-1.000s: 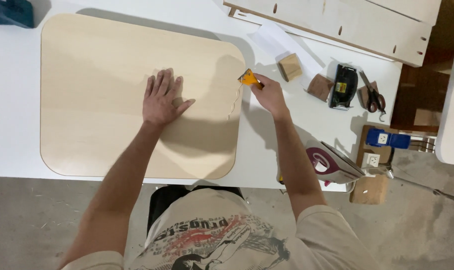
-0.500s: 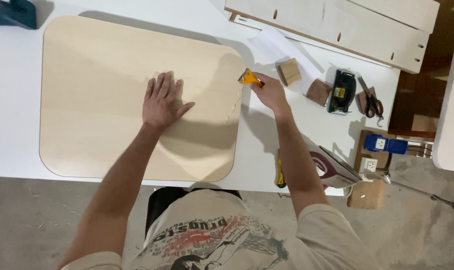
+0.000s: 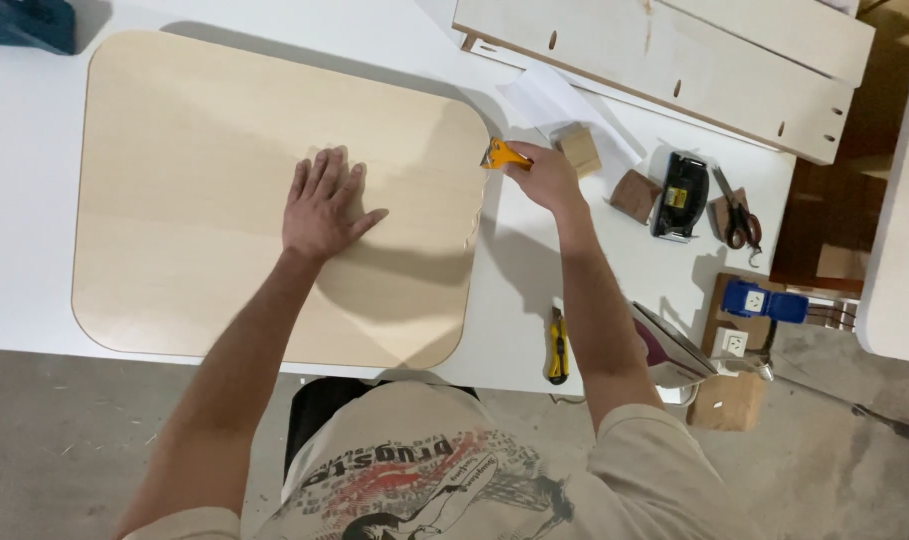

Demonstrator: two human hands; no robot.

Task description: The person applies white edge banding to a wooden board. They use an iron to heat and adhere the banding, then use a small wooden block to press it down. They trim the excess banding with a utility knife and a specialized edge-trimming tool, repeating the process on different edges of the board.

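Note:
A large pale wooden board (image 3: 194,150) with rounded corners lies flat on the white table (image 3: 534,270). My left hand (image 3: 322,205) rests palm down on the board, fingers spread. My right hand (image 3: 544,175) grips a small yellow scraper (image 3: 501,155), whose blade end touches the board's right edge near the upper right corner.
A yellow utility knife (image 3: 557,347) lies near the table's front edge. To the right are small wood blocks (image 3: 579,150), a black tool (image 3: 681,195), scissors (image 3: 738,212), an iron (image 3: 674,350) and a blue socket strip (image 3: 764,302). Slotted wooden panels (image 3: 664,60) lie at the back.
My right hand with the scraper has slid up the board's right edge toward the upper corner. My left hand stays pressed on the board.

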